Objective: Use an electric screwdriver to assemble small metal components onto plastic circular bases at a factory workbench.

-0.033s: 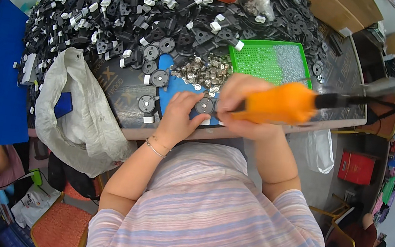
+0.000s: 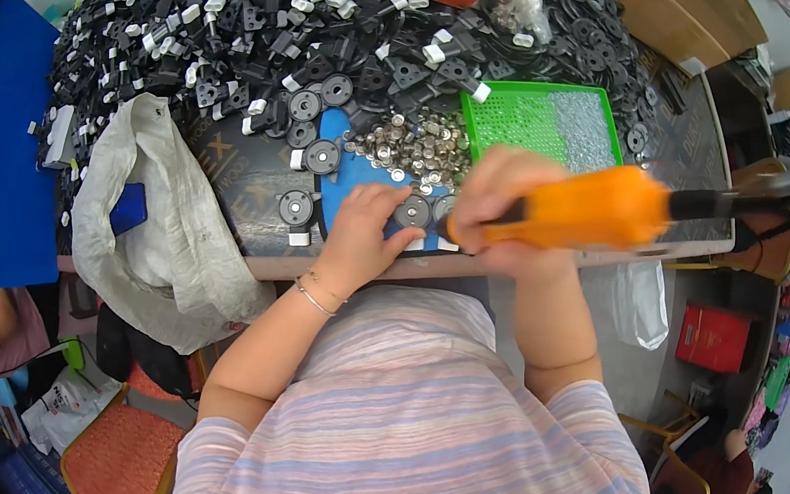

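Over the counter (image 2: pixel 256 192), an orange power screwdriver (image 2: pixel 602 210) slants sideways, clasped in the right hand (image 2: pixel 502 185). The left hand (image 2: pixel 363 230), the nearer one, has thumb and fingertips at a black round wheel (image 2: pixel 413 211) just to its right; whether they pinch it, I cannot tell.

Your left forearm (image 2: pixel 274 356) slants far and rightward, and your left hand (image 2: pixel 362 227) lies back upward, its thumb (image 2: pixel 403 240) and forefinger (image 2: pixel 392 198) parted, pointing right. Your right forearm (image 2: pixel 552 315) angles far and leftward from a bent elbow; your right hand (image 2: pixel 512 208) curls in a closed grip, apart from the left.
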A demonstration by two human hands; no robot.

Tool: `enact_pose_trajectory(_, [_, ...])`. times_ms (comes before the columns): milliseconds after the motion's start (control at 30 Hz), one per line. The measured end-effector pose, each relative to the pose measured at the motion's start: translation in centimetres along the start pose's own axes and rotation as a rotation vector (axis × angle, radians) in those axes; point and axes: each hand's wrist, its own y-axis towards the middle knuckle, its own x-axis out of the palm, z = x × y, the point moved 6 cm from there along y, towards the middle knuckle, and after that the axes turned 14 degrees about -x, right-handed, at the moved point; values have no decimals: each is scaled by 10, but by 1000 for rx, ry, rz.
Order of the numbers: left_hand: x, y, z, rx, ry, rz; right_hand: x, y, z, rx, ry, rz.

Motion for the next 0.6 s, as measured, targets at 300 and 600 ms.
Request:
enact_pose_trajectory(300, [5, 1, 28, -30, 202, -8, -72, -26, -24, -107, -60, 561])
enact_pose_trajectory(600, [-67, 37, -39, -418, 535, 17, -88, -42, -29, -112, -147, 663])
